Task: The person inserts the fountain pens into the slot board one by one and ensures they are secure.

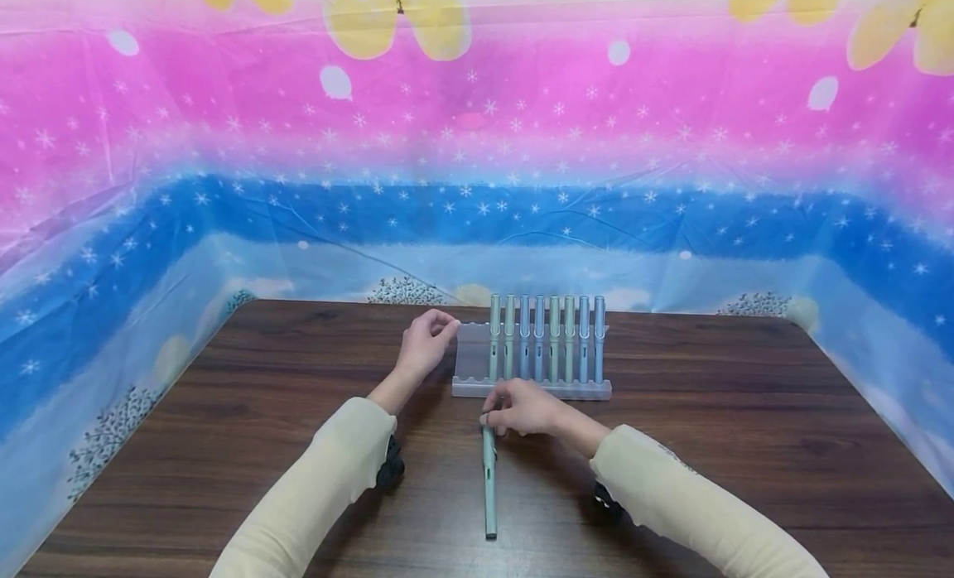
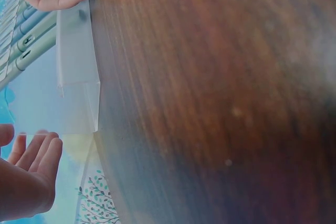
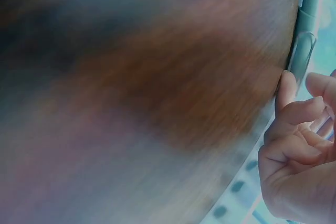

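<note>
My right hand (image 1: 525,408) pinches the capped top end of a pale green pen (image 1: 489,487) between thumb and fingertips. The pen points toward me over the table, just in front of a clear pen stand (image 1: 471,354). Its clip (image 3: 303,59) shows close to the fingertips in the right wrist view. At the stand's upper left corner, my left hand (image 1: 426,344) pinches the edge of the panel, thumb and fingers near together. Several green and blue pens (image 1: 555,338) stand upright in the slots, filling the middle and right of the stand.
The slots at the stand's left end hold no pens. Under everything lies a dark wood-grain table (image 1: 298,379). A pink and blue printed cloth (image 1: 477,205) hangs behind the table and along both sides.
</note>
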A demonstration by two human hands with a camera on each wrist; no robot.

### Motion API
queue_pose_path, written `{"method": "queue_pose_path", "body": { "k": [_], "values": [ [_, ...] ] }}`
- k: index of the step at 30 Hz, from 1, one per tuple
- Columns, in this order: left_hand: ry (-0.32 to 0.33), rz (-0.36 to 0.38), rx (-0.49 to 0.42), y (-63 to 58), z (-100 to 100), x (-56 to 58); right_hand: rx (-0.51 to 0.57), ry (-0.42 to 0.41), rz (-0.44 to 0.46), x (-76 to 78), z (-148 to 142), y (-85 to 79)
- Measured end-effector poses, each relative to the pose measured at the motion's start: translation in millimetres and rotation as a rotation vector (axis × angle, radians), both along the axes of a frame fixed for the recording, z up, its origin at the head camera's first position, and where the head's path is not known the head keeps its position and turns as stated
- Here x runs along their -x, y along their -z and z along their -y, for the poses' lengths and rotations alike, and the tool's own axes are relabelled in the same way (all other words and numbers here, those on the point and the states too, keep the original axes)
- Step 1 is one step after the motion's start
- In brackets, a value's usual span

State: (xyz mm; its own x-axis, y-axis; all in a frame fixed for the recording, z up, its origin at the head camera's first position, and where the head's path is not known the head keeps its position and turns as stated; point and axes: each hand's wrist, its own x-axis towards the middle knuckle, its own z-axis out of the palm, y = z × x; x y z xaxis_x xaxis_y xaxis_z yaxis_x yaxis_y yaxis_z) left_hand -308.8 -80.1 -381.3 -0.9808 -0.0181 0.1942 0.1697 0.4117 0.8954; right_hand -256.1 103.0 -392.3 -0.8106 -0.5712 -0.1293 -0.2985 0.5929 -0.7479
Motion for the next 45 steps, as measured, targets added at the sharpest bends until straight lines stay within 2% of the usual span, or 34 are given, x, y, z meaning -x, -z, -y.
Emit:
{"method": "queue_pose_path", "body": {
  "k": [4,12,15,21,26,35,45],
  "values": [
    [-0.002,-0.004,0.002,-1.1,0,-0.5,-0.033,0.001,-0.026,-0.8,-2,-0.4],
    [0.004,0.009,-0.010,-1.9,0,-0.5,-0.166,-0.003,-0.246,-6.3,6,-0.1],
    [0.004,0.011,-0.012,-2.1,0,-0.9,-0.138,0.000,-0.201,-5.9,5,0.0],
    [0.001,0.000,-0.005,-2.6,-1,0.1,-0.002,-0.021,0.002,-1.7,-5,-2.2],
    [0.001,-0.006,0.001,-3.3,-1,1.2,0.042,-0.073,0.068,2.0,-10,-1.3],
    [-0.002,0.006,-0.001,-3.4,0,0.0,0.038,-0.071,0.039,-2.2,-5,1.4],
    [-0.010,0.000,0.008,-0.5,0,-0.7,-0.032,-0.068,-0.043,-6.3,6,1.5]
  ]
}}
